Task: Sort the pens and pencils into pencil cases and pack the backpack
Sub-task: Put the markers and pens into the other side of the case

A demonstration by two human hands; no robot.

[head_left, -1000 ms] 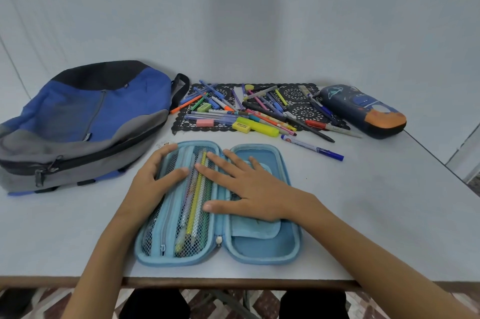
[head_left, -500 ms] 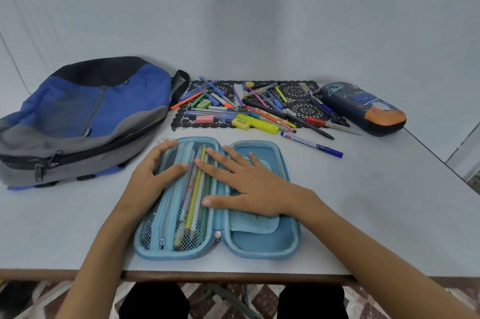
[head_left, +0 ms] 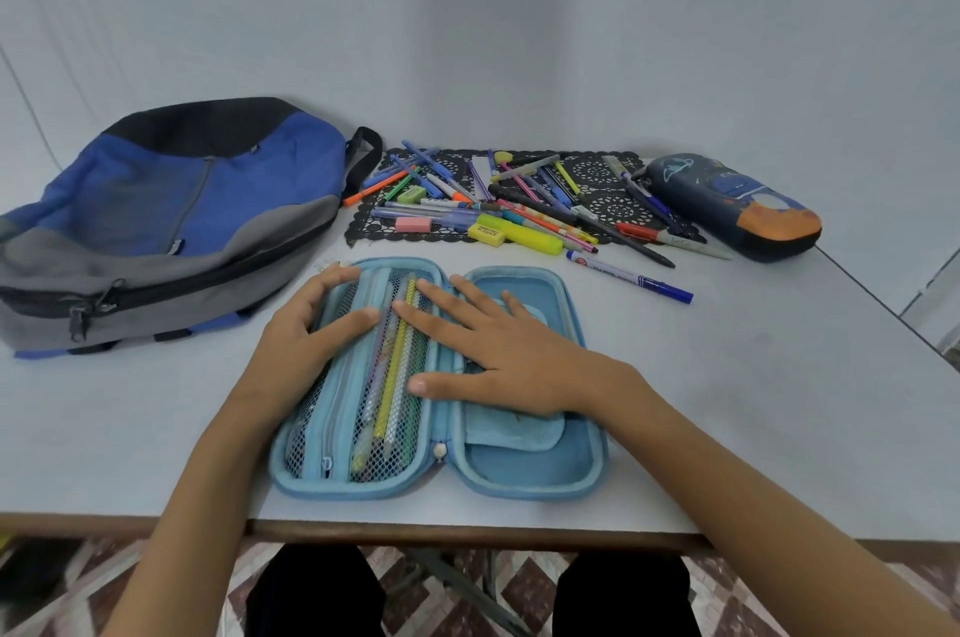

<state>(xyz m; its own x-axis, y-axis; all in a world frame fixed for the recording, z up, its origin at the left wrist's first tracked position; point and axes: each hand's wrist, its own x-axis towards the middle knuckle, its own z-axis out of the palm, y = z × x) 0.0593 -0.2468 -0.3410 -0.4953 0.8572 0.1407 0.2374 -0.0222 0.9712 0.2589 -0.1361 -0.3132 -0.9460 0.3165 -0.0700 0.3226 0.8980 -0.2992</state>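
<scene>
Little has moved: left hand [head_left: 306,335] and right hand [head_left: 514,356], grip wide and empty, still press the open pencil case [head_left: 519,473], whose pencils [head_left: 393,376] may slip out on closing.

print on the blue marker [head_left: 628,275] is too blurred to read.

My left hand [head_left: 309,332] and right hand [head_left: 511,358] were bare, as were both forearms [head_left: 737,470]; I wore black trousers [head_left: 623,595].
</scene>
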